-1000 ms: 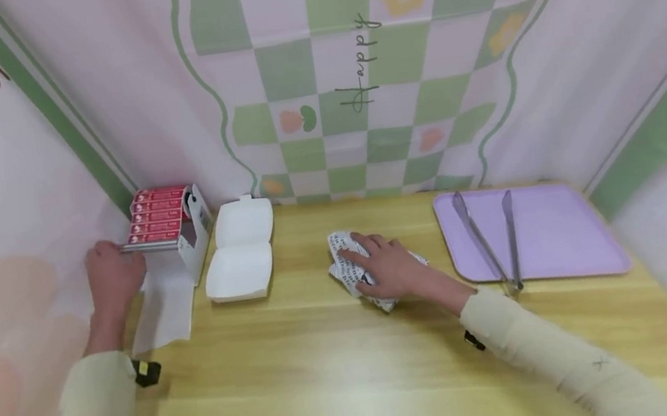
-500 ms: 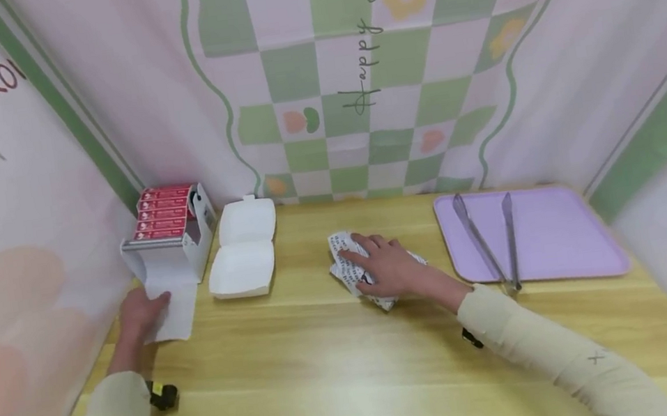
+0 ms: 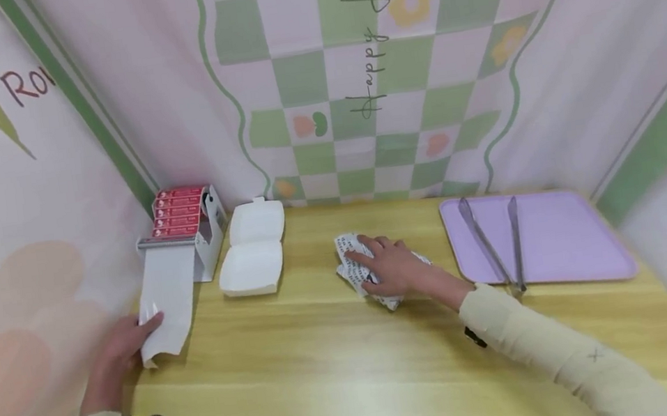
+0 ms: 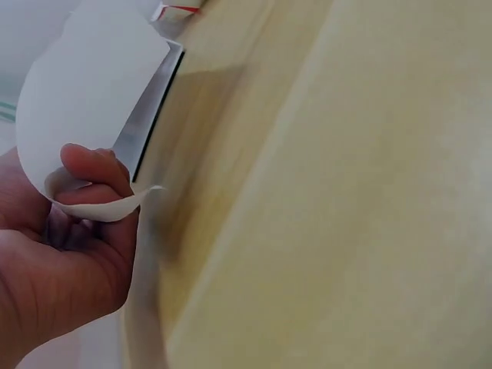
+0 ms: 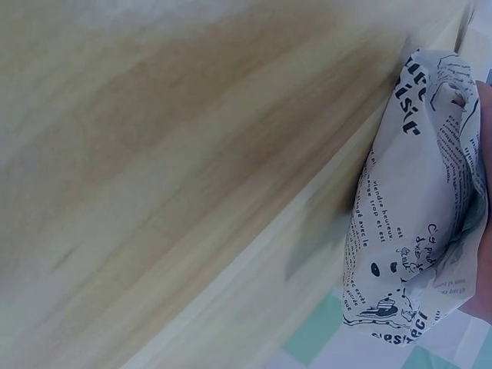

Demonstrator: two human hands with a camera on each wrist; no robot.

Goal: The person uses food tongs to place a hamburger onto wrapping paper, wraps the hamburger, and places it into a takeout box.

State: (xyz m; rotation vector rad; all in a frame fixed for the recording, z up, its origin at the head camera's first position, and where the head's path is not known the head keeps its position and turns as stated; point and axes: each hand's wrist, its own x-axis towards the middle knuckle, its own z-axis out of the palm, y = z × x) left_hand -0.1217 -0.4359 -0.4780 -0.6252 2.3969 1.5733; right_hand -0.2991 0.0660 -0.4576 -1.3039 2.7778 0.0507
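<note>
Now the left grip [image 3: 121, 340], pinching the white strip [image 3: 169, 286], has lifted it, seemingly controlling its end; the right grip [image 3: 389, 268], spread, covers printed paper [image 5: 400, 200].

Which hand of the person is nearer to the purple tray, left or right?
Right. The right hand rests on the printed paper, left of the purple tray; the left hand is much farther left, beyond the open white box.
</note>
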